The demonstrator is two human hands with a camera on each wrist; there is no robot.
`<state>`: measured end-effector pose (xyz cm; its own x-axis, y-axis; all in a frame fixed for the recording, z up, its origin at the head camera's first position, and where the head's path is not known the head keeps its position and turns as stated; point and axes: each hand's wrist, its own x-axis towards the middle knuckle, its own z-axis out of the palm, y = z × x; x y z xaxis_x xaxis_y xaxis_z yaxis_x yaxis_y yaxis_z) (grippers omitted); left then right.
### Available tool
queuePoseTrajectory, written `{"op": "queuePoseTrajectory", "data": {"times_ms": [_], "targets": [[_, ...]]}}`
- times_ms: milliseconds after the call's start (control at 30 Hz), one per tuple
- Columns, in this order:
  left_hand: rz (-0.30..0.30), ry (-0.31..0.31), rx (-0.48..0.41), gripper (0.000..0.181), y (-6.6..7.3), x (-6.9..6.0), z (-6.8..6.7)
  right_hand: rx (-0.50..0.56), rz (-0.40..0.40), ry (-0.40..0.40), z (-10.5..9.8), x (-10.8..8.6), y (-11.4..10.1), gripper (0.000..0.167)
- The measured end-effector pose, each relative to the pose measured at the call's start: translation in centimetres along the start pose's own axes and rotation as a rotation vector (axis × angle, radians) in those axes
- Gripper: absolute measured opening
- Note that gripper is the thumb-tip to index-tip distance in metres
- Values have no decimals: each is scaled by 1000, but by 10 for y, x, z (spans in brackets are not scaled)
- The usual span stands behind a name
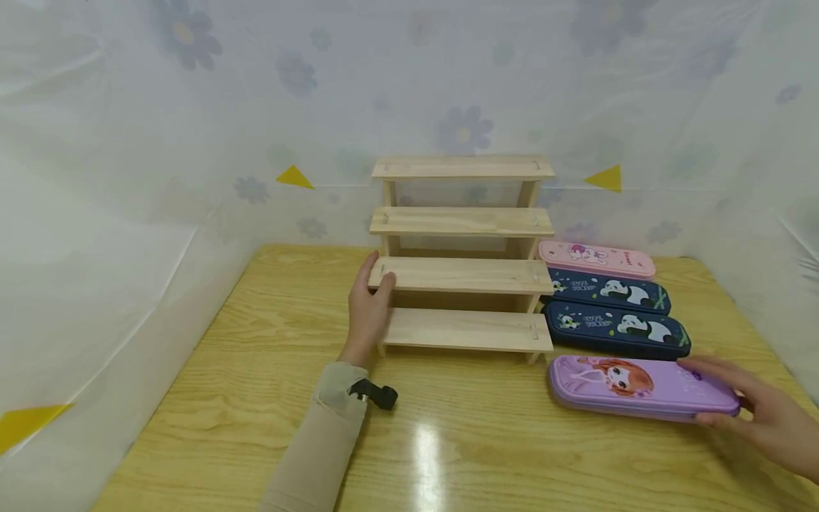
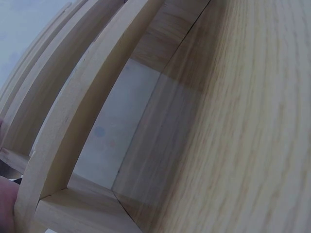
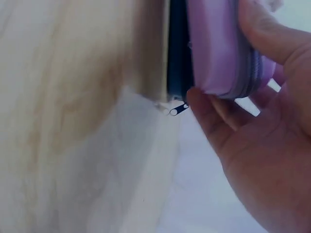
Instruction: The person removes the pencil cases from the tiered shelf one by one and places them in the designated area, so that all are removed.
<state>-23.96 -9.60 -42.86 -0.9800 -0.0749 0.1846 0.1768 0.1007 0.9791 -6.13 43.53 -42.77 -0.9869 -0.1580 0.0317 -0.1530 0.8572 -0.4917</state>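
A stepped wooden rack with several plank tiers stands at the table's middle. My left hand grips the left end of its second-lowest plank, the thumb over the top. In the left wrist view, the rack's planks fill the left side and only a bit of that hand shows. At the right, my right hand holds the right end of a purple pencil case with a red-haired cartoon girl on it. The right wrist view shows the thumb and fingers around that case's end.
Right of the rack lie two dark blue panda pencil cases and, behind them, a pink one. A flowered plastic sheet surrounds the wood-grain table. A black strap mount sticks out from my left wrist.
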Motion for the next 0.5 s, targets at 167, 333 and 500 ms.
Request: {"op": "queuePoseTrajectory", "data": {"times_ms": [167,333,500], "targets": [[2,-9,-9,58,0,0,0,-46,16,-36,0,3,3,79],[2,-6,-5,58,-1,0,0,-56,37,-16,2,5,5,82],[-1,-2,-6,58,0,0,0,-55,63,-40,2,8,5,84]]}}
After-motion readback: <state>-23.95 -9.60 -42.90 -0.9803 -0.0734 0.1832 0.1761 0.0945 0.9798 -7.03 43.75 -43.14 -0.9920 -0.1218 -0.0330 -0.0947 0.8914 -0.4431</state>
